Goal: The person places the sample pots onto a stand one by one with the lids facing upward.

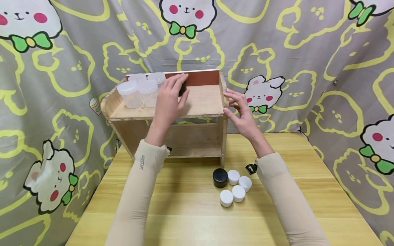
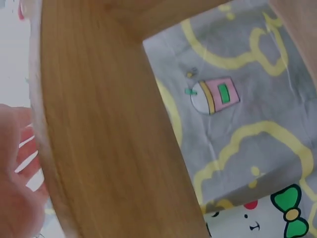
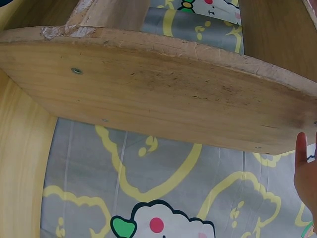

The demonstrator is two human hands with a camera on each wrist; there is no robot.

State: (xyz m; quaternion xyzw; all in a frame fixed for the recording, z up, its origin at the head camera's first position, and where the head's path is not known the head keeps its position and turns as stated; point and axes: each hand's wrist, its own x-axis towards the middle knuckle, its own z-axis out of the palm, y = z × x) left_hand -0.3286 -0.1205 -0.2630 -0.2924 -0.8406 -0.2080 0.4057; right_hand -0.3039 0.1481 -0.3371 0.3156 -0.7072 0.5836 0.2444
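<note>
My left hand point(image 1: 169, 97) reaches over the top of a wooden shelf point(image 1: 203, 102). It holds a small dark object point(image 1: 183, 89) between thumb and fingers; most of that object is hidden, so its kind is unclear. Left of this hand stand several clear plastic jars with whitish lids, among them a front jar point(image 1: 130, 95). My right hand point(image 1: 243, 118) touches the shelf's right side panel point(image 1: 223, 89) with thumb and fingertips. The left wrist view shows the left hand point(image 2: 20, 173) beyond a wooden panel, and the right wrist view shows part of the right hand point(image 3: 307, 183) against the outer side.
On the wooden table point(image 1: 184, 218), in front of the shelf's right end, stand a black-lidded jar point(image 1: 220, 177) and several small white-lidded jars, one white lid point(image 1: 226, 197) nearest. A patterned curtain point(image 1: 295, 44) hangs behind and at both sides. The shelf has a lower compartment point(image 1: 194, 138).
</note>
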